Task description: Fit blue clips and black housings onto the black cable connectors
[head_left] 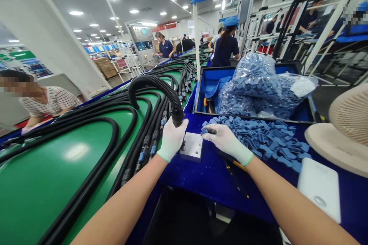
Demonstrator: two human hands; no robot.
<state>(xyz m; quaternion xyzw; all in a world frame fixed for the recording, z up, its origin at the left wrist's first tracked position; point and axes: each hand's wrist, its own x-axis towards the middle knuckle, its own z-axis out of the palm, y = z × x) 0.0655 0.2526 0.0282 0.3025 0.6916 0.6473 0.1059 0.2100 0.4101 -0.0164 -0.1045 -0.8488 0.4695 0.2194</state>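
My left hand (pixel 171 138), in a white glove, is closed round the end of a black corrugated hose (pixel 161 88) that arches up from the green conveyor. It holds the hose end over a small metal block (pixel 192 146) on the blue bench. My right hand (pixel 227 141), also gloved, pinches one small blue plastic clip (pixel 204 131) at the edge of a loose pile of blue clips (pixel 264 138).
Several black hoses with cable ends lie along the green conveyor belt (pixel 43 183). A blue bin (pixel 207 84) holds bags of clips (pixel 255 80). A beige fan (pixel 342 130) and a white flat box (pixel 320 187) sit at right. Other people work along the line.
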